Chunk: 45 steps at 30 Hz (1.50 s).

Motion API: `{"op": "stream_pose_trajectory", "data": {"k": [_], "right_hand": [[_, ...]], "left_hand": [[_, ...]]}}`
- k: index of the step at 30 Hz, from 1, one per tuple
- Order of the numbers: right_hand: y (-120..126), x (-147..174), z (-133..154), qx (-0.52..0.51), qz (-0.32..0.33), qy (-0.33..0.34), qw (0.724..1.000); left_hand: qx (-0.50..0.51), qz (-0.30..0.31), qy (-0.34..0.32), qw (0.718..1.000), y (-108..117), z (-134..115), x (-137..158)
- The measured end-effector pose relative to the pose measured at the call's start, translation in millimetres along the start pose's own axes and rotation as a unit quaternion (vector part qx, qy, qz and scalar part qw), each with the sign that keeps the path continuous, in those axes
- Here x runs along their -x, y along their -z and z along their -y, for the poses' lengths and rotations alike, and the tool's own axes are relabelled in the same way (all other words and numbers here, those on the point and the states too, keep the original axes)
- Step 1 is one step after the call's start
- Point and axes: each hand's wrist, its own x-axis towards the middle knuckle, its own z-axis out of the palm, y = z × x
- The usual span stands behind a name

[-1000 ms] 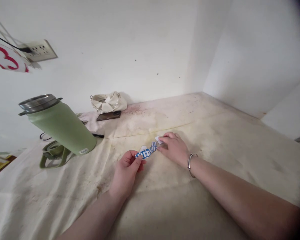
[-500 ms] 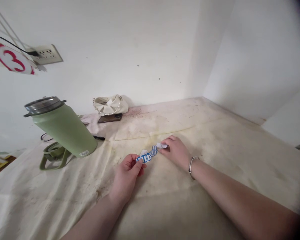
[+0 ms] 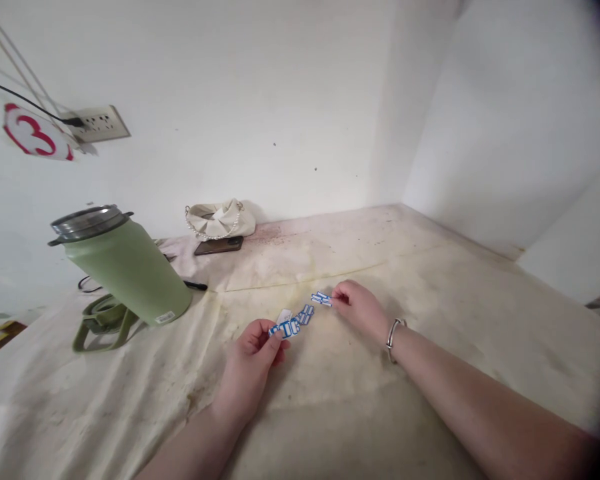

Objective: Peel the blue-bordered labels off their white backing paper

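My left hand [image 3: 253, 353] pinches a few small flat cut-outs [image 3: 289, 327], white with blue letter-like outlines, between thumb and fingers. A plain white slip [image 3: 283, 316] sticks up behind them. Just beyond their right end is another blue-and-white striped piece [image 3: 307, 314]; whether it is joined to them or lies on the cloth, I cannot tell. My right hand [image 3: 359, 308], with a silver bangle at the wrist, is closed at the fingertips on a similar striped piece [image 3: 321, 299], held by its right end a little above the tablecloth. The two hands are apart.
A tall green bottle [image 3: 130, 270] stands uncapped on the left, its green lid [image 3: 103, 323] beside it. Farther back are a black pen [image 3: 196, 286], a phone [image 3: 219, 246] and a white handbag [image 3: 223, 219] by the wall. A creased pale cloth [image 3: 430, 300] covers the table.
The piece in my right hand showed a plain white side and now shows its blue-striped face. That hand has moved slightly right, away from the left. The left hand keeps its grip.
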Motion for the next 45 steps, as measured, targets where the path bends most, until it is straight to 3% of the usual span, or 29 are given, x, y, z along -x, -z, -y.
{"op": "stream_pose_trajectory", "data": {"k": [10,20,24,28,33,39,45], "right_hand": [[5,0,4,-0.077,0.042,-0.012,0.996],[4,1,1,-0.137,0.039,-0.029,0.989],[9,11,21,-0.164,0.015,-0.029,0.986],[8,32,55,-0.221,0.091,0.034,0.97],[-2,47,70,-0.16,0.148,0.07,0.973],[-8,43,60,-0.136,0.121,0.033,0.983],[-8,43,59,-0.123,0.107,0.03,0.986]], "left_hand": [[-0.003,0.004,0.002,1.0,1,1,0],[-0.009,0.002,0.01,1.0,-1,-4,1],[-0.002,0.002,0.009,1.0,-1,-3,1],[-0.01,0.015,-0.013,1.0,-1,-1,1],[-0.004,0.029,-0.022,0.999,-3,-4,3],[-0.023,0.076,-0.024,0.997,-3,-3,5],[-0.01,0.079,-0.021,0.997,-4,-5,7]]}}
